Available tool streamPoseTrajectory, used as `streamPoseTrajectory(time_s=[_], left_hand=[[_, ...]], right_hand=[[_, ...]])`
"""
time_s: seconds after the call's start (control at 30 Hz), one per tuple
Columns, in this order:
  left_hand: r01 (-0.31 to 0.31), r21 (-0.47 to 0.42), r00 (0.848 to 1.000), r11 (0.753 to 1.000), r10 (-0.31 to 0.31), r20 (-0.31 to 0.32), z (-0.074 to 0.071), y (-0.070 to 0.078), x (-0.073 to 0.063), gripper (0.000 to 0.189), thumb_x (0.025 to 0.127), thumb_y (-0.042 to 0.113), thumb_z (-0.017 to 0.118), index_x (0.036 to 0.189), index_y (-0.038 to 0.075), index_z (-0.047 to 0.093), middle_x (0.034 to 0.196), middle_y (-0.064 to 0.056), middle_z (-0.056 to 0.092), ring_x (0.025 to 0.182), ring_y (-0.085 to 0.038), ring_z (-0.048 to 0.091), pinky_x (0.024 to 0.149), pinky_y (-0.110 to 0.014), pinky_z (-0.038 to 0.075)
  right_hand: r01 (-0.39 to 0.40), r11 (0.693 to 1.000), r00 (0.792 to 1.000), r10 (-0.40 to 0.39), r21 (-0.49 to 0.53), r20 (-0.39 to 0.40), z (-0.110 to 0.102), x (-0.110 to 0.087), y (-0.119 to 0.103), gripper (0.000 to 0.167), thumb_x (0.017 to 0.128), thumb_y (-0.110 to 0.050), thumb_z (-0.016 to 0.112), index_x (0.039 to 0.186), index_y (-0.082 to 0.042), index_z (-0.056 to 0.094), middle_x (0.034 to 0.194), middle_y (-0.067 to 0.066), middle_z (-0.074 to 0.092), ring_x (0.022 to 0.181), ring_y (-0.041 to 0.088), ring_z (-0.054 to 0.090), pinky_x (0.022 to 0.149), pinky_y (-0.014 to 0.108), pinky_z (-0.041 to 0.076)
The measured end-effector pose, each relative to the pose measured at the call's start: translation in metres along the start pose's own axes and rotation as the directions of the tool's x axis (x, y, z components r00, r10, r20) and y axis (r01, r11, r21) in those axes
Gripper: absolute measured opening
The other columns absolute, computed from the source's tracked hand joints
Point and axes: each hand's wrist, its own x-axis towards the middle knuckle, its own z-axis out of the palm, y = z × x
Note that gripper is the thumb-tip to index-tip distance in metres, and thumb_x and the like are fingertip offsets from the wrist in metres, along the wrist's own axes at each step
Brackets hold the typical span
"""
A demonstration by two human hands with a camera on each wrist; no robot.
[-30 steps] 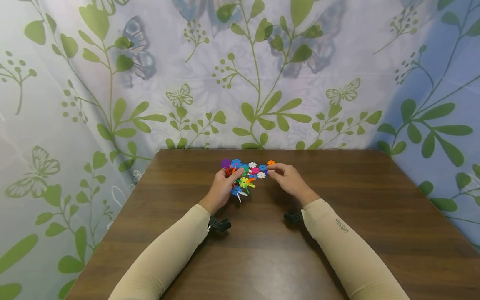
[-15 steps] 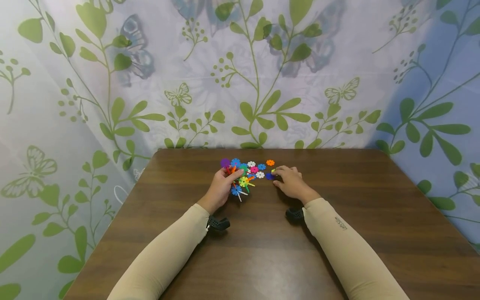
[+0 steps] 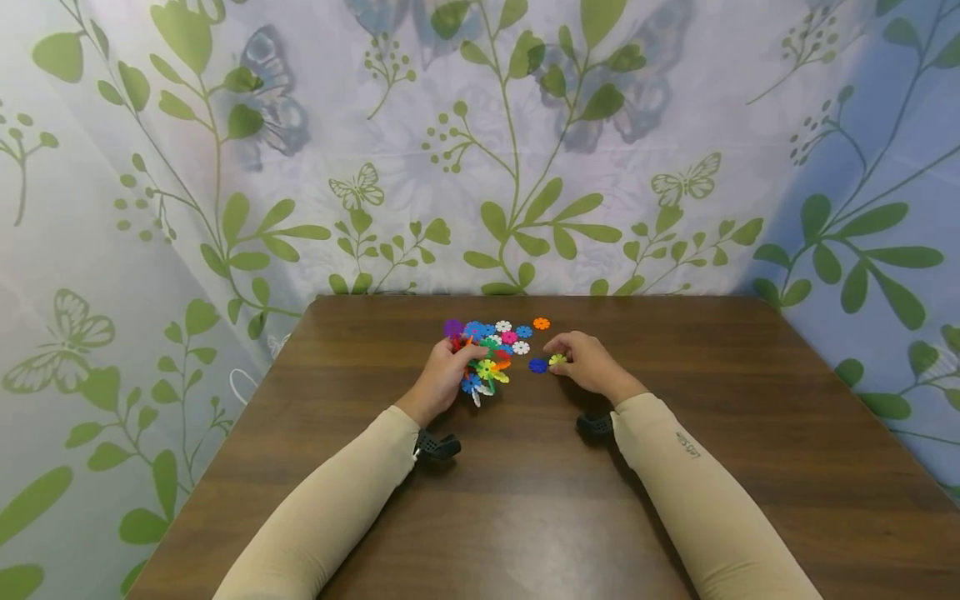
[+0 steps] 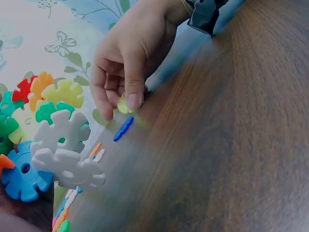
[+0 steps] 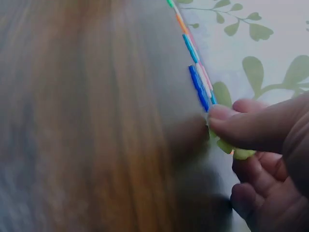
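Note:
In the head view my left hand (image 3: 444, 372) holds a cluster of interlocked plastic snowflake discs (image 3: 487, 369), in green, red, yellow, blue and white. The left wrist view shows the cluster up close, with white discs (image 4: 67, 168) and a blue disc (image 4: 26, 171) nearest. Between thumb and fingers, my right hand (image 3: 591, 364) pinches a yellow-green snowflake disc (image 3: 557, 360) low over the table. The thumb covers part of that disc (image 5: 244, 153) in the right wrist view. Just left of it, a dark blue disc (image 3: 537, 366) lies flat on the wood.
Loose discs lie beyond the hands on the brown table (image 3: 480, 500): an orange disc (image 3: 542, 323), a pink disc (image 3: 510, 337), a white disc (image 3: 521, 347), a purple disc (image 3: 453, 328) and several others. A patterned cloth (image 3: 480, 167) hangs behind the table's far edge.
My right hand has drawn back toward me and slightly right, and now pinches the yellow-green disc. The dark blue disc lies nearer to me. In my left hand the cluster has turned slightly.

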Motion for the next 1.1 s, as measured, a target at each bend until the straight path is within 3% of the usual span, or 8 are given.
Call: streamPoseTrajectory(time_s=[0.2, 0.33, 0.43, 0.53, 0.63, 0.83, 0.93, 1.1], left_hand=[[0.011, 0.052, 1.0, 0.999, -0.012, 0.015, -0.001, 0.002, -0.001, 0.019, 0.097, 0.006, 0.071, 0.084, 0.006, 0.058, 0.08, -0.005, 0.056, 0.077, -0.018, 0.058, 0.075, -0.029, 0.053], [-0.015, 0.068, 1.0, 0.998, 0.013, 0.027, -0.002, 0.001, 0.0, 0.019, 0.098, 0.009, 0.073, 0.084, 0.005, 0.06, 0.079, -0.005, 0.057, 0.076, -0.018, 0.058, 0.074, -0.029, 0.053], [-0.031, 0.098, 0.999, 0.995, 0.028, 0.028, -0.002, 0.0, 0.001, 0.019, 0.098, 0.015, 0.075, 0.088, 0.005, 0.062, 0.081, -0.005, 0.06, 0.076, -0.017, 0.06, 0.073, -0.028, 0.054], [-0.033, 0.127, 0.999, 0.991, 0.03, 0.024, -0.002, -0.002, 0.002, 0.02, 0.097, 0.019, 0.077, 0.093, 0.004, 0.064, 0.084, -0.005, 0.063, 0.077, -0.017, 0.062, 0.073, -0.028, 0.055], [-0.033, 0.137, 0.999, 0.99, 0.03, 0.023, -0.002, -0.003, 0.002, 0.022, 0.096, 0.02, 0.078, 0.098, 0.002, 0.065, 0.087, -0.006, 0.065, 0.078, -0.018, 0.064, 0.074, -0.028, 0.057], [-0.05, 0.129, 0.996, 0.99, 0.04, 0.078, -0.001, -0.004, 0.002, 0.029, 0.097, 0.021, 0.078, 0.11, -0.002, 0.065, 0.097, -0.011, 0.07, 0.084, -0.02, 0.07, 0.081, -0.031, 0.06], [-0.065, 0.146, 0.993, 0.987, 0.05, 0.105, -0.002, -0.003, 0.002, 0.032, 0.097, 0.021, 0.078, 0.113, -0.003, 0.066, 0.101, -0.013, 0.071, 0.088, -0.022, 0.071, 0.085, -0.033, 0.06], [-0.089, 0.186, 0.985, 0.979, 0.059, 0.161, -0.004, -0.001, 0.0, 0.034, 0.1, 0.021, 0.075, 0.121, -0.004, 0.065, 0.109, -0.015, 0.073, 0.095, -0.025, 0.072, 0.089, -0.035, 0.059]], right_hand=[[0.009, 0.987, 1.0, -0.009, 0.162, -0.004, -0.004, 0.0, -0.008, 0.019, 0.098, -0.01, 0.077, 0.115, -0.005, 0.07, 0.088, 0.007, 0.068, 0.071, 0.024, 0.063, 0.063, 0.039, 0.057], [0.05, 0.944, 0.999, -0.041, 0.326, -0.033, -0.005, 0.001, -0.022, 0.02, 0.099, -0.014, 0.077, 0.116, -0.003, 0.073, 0.091, 0.014, 0.072, 0.066, 0.028, 0.067, 0.06, 0.04, 0.061], [0.082, 0.873, 0.996, -0.061, 0.482, -0.061, -0.005, 0.0, -0.034, 0.026, 0.099, -0.013, 0.077, 0.12, 0.001, 0.075, 0.096, 0.024, 0.072, 0.07, 0.031, 0.069, 0.067, 0.045, 0.063], [0.08, 0.767, 0.997, -0.063, 0.637, -0.049, -0.003, -0.001, -0.042, 0.029, 0.099, -0.008, 0.076, 0.126, 0.004, 0.072, 0.101, 0.036, 0.068, 0.076, 0.034, 0.072, 0.077, 0.053, 0.062], [0.055, 0.695, 0.996, -0.085, 0.717, 0.005, 0.0, -0.002, -0.046, 0.034, 0.1, -0.005, 0.074, 0.131, 0.006, 0.069, 0.103, 0.035, 0.07, 0.086, 0.041, 0.074, 0.087, 0.062, 0.056], [0.052, 0.679, 0.984, -0.16, 0.732, 0.079, -0.001, -0.004, -0.051, 0.036, 0.101, -0.004, 0.072, 0.135, 0.004, 0.068, 0.107, 0.024, 0.075, 0.097, 0.048, 0.072, 0.094, 0.059, 0.054], [0.045, 0.674, 0.981, -0.169, 0.738, 0.095, 0.0, -0.004, -0.053, 0.036, 0.102, -0.004, 0.071, 0.136, 0.007, 0.066, 0.103, 0.025, 0.075, 0.092, 0.041, 0.074, 0.092, 0.061, 0.054], [0.008, 0.632, 0.974, -0.18, 0.775, 0.137, 0.0, -0.004, -0.055, 0.039, 0.105, -0.006, 0.067, 0.139, 0.011, 0.061, 0.095, 0.025, 0.071, 0.08, 0.03, 0.073, 0.083, 0.058, 0.059]])
